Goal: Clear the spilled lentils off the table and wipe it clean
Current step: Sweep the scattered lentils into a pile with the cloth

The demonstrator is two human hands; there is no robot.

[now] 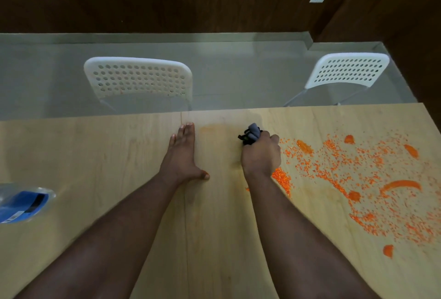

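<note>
Orange lentils (362, 179) lie scattered over the right half of the light wooden table (214, 227), with thicker clumps and smears among them. My right hand (261, 153) grips a bunched dark grey cloth (251, 134) and presses it to the table at the left edge of the spill. A faint orange smear (214, 129) marks the wood just left of the cloth. My left hand (182, 155) rests flat on the table with straight fingers, to the left of the right hand, holding nothing.
A clear plastic bag with a blue item inside (22, 203) lies at the table's left edge. Two white perforated chairs (138, 79) (346, 69) stand beyond the far edge on a grey floor. Dark wooden walls stand behind.
</note>
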